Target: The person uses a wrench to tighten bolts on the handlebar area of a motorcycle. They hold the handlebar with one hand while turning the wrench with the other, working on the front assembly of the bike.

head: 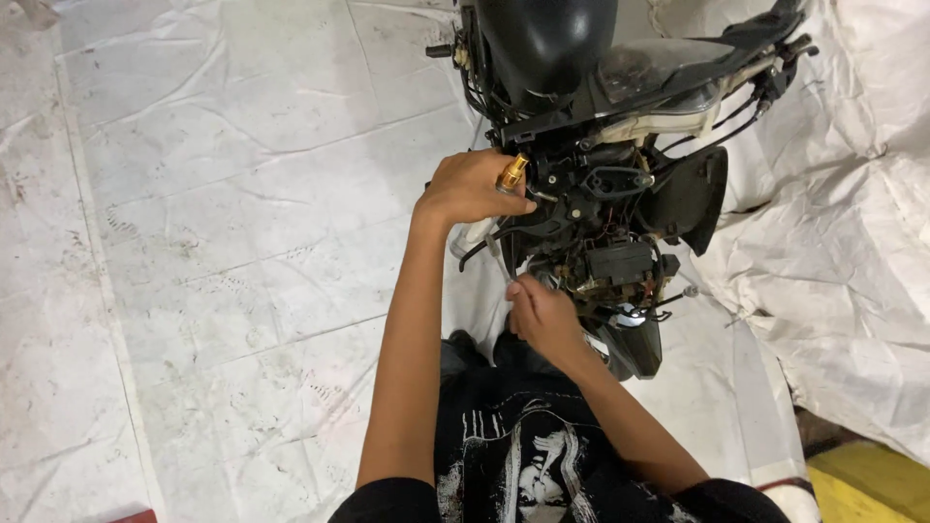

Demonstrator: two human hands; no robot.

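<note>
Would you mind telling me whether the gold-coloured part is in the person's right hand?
No, the gold-coloured part sits at the fingers of the left hand, up against the stripped motorcycle, while the right hand is lower down.

hands: 2 (472, 186) (542, 315) | stripped scooter: 1 (601, 174) | gold fitting: 1 (511, 174) | white floor sheet: 1 (232, 242)

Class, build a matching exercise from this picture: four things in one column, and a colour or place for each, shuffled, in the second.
Things:
1. left hand
2. right hand
3. floor sheet
4. block

Descriptions:
A. white, creased
B. yellow, bottom right corner
C. holds a gold-coloured part
D. lower down, at the scooter's wiring

Pairs: 1-C, 2-D, 3-A, 4-B
</note>
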